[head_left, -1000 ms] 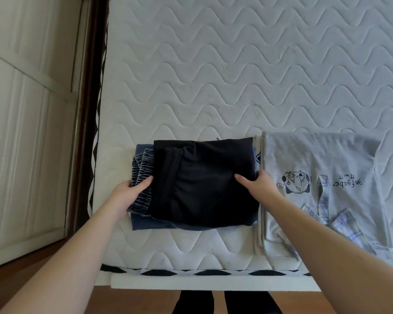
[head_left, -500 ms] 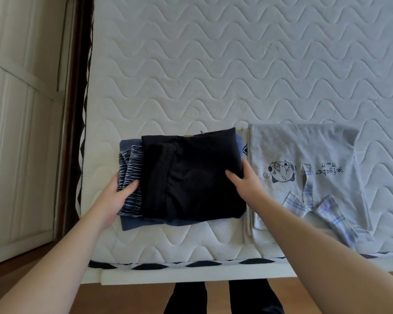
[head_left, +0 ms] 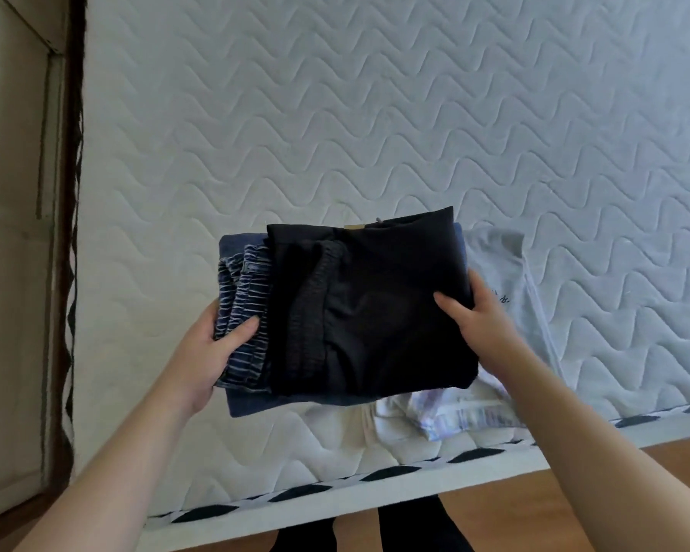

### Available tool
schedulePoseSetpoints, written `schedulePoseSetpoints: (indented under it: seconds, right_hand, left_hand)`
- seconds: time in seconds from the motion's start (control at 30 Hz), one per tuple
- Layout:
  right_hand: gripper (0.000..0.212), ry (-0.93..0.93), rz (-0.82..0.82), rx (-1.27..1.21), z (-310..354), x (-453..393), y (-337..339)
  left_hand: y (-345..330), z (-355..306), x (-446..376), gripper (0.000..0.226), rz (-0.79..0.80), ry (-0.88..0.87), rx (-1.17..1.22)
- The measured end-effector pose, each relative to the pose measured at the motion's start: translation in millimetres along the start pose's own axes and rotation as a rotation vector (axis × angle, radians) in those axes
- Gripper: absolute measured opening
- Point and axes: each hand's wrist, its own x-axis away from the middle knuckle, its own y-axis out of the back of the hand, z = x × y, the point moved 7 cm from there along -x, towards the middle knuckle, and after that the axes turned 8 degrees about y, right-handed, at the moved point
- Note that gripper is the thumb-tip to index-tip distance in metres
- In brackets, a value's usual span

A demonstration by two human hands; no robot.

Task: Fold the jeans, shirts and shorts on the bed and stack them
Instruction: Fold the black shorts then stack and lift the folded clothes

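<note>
- Stack (head_left: 347, 312) of folded clothes sits mid-frame, held at both sides above the bed (head_left: 415, 113), so it looks lifted off the mattress.
- Left hand (head_left: 212, 344) grips the left edge, thumb on top of the striped denim piece (head_left: 242, 308), fingers tucked underneath out of sight.
- Right hand (head_left: 475, 320) grips the right edge the same way, thumb lying on the black shorts (head_left: 375, 304) on top.
- Blue layer (head_left: 252, 404) at the bottom pokes out along the lower left.
- Handling-wise I'd guess: soft and floppy, moderately heavy thanks to the denim, nothing fragile. The layers can slide over each other, and the middle will sag if it's held only by the edges.
- Best hold is probably what's happening here: fingers under the bottom layer, thumbs clamping the top, stack kept level.
- Grey printed shirt (head_left: 506, 272) lies on the bed at centre right, partly hidden behind the stack. With a checked piece (head_left: 463, 416) at the lower edge.
</note>
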Motion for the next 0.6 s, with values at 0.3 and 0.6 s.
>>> schedulePoseSetpoints:
  seconds: [0.3,0.6]
  right_hand:
    - [0.039,-0.047,-0.158,0.001,-22,-11,147]
    - [0.036,-0.085,-0.17,-0.092,-69,-50,173]
  left_hand:
    - [-156,-7,-42,0.044,0.157,0.041,0.019]
    - [-179,47,-68,0.037,0.03,0.152,0.096]
